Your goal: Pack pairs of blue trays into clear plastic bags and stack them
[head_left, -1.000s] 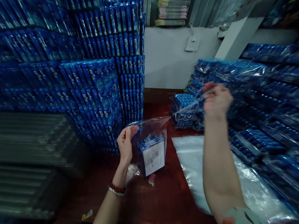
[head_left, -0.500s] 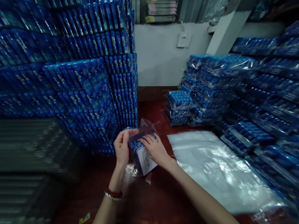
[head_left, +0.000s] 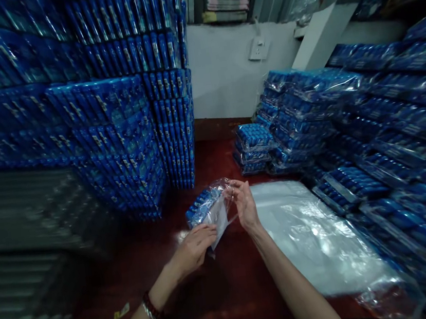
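the left hand [head_left: 195, 245] lay against the blue pack [head_left: 205, 208] over the counter [head_left: 231, 281], its grip unclear; the right hand [head_left: 247, 208] pinched clear film [head_left: 221, 185], which could tear if pulled hard.

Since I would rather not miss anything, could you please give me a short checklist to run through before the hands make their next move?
1. Blue pack inside the clear bag: ok, film covers it.
2. Left hand on the pack: ok, its fingers lie over the lower front.
3. Right hand at the film: ok, its fingertips appear to pinch it beside the pack's upper right.
4. Bag fastened closed: cannot tell, the film is too transparent and creased.
5. White label readable: cannot tell, glare and fingers obscure it.
6. Table free of scraps: not ok, a yellow scrap lies near its front edge.
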`<state>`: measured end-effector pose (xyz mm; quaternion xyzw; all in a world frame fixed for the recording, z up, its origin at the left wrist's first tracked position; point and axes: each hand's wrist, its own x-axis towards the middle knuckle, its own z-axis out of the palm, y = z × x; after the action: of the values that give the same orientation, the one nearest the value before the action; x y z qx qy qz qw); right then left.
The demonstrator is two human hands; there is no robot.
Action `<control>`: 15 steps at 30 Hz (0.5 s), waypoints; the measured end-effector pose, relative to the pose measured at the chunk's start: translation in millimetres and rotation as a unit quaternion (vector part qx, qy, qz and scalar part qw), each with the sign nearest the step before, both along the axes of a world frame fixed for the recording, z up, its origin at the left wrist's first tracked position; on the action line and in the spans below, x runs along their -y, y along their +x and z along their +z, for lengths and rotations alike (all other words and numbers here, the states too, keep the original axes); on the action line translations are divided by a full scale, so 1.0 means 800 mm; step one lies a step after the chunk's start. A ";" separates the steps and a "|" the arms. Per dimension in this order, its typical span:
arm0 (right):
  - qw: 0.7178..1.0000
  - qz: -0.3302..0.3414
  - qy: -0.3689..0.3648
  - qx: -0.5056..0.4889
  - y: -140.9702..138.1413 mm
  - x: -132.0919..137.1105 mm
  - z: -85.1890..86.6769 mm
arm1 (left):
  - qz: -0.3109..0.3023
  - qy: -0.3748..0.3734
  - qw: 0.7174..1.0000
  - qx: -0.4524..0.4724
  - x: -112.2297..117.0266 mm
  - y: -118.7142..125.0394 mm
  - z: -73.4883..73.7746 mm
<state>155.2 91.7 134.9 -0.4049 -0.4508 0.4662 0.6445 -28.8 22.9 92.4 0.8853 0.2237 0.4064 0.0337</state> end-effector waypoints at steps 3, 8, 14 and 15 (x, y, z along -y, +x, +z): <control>0.988 -0.024 0.014 0.152 0.004 -0.016 0.011 | 0.000 0.020 0.998 -0.064 0.002 -0.007 0.003; 0.992 -0.090 -0.026 0.090 0.008 -0.031 -0.047 | 0.058 0.052 0.996 -0.049 0.012 -0.025 -0.016; 0.996 -0.063 -0.062 -0.017 -0.017 -0.039 -0.100 | 0.079 -0.004 0.996 -0.028 0.007 -0.043 -0.041; 0.996 -0.055 -0.062 -0.026 -0.020 -0.040 -0.101 | 0.081 -0.018 0.996 -0.017 0.005 -0.044 -0.045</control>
<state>139.5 124.1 54.3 -0.4562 -0.3815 0.4677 0.6539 -64.0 19.0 56.5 0.8703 0.3027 0.3883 0.0132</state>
